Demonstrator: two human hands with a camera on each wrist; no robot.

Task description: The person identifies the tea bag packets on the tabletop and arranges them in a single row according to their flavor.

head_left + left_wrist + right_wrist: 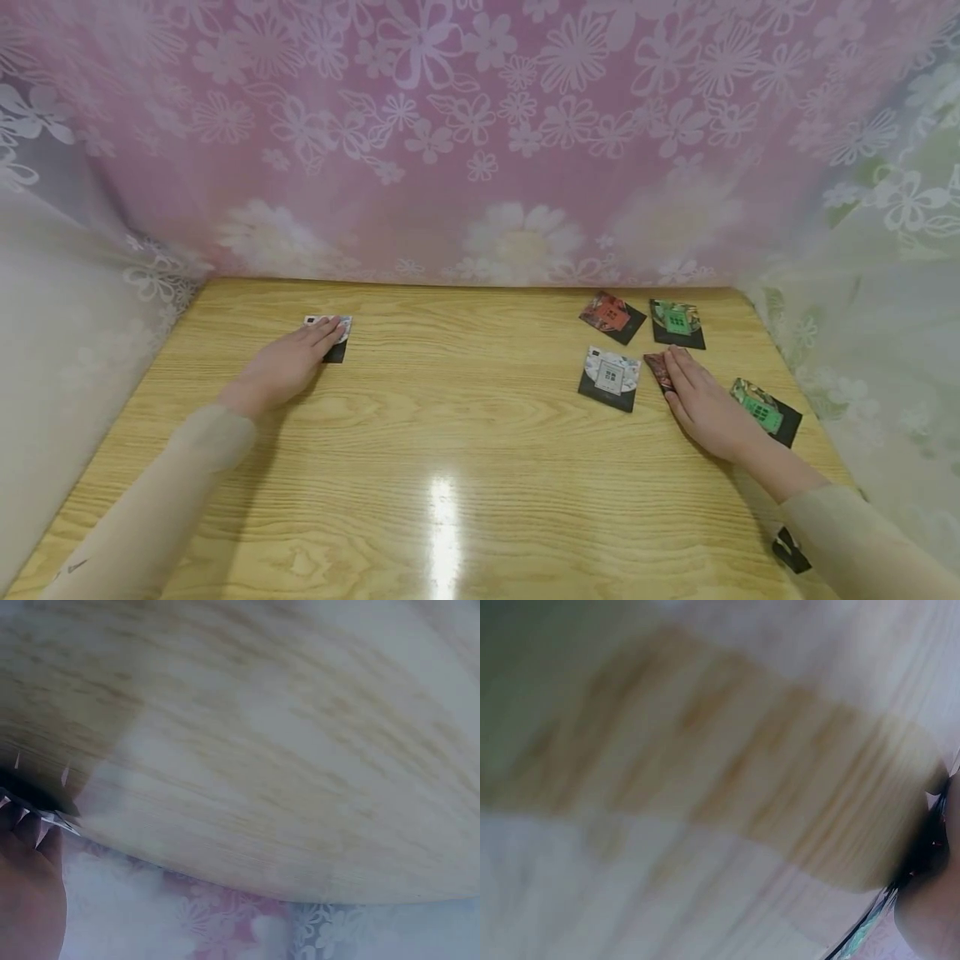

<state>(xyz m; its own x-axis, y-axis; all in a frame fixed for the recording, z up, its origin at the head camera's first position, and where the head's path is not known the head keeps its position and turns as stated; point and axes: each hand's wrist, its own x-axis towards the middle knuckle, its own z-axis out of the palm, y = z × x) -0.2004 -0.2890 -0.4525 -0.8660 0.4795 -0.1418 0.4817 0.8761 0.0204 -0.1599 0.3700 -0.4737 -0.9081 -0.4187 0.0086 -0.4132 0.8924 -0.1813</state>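
At the far left of the table, my left hand [288, 365] rests with extended fingers over a small flat square packet [336, 351], white-patterned above and black below. The fingers cover much of its face. On the right, my right hand [708, 408] lies with its fingers together and straight on a dark red packet [658, 370], of which only the left part shows. Beside that hand are a white-and-black packet [609, 379] on its left and a green-and-black packet [767, 411] on its right, partly hidden by the hand.
Farther back on the wooden table [450, 383] lie a red-and-black packet [612, 317] and another green-and-black packet [677, 323]. A black item [791, 552] shows partly under the right forearm. Floral curtains [480, 150] hang behind the table and along both sides.
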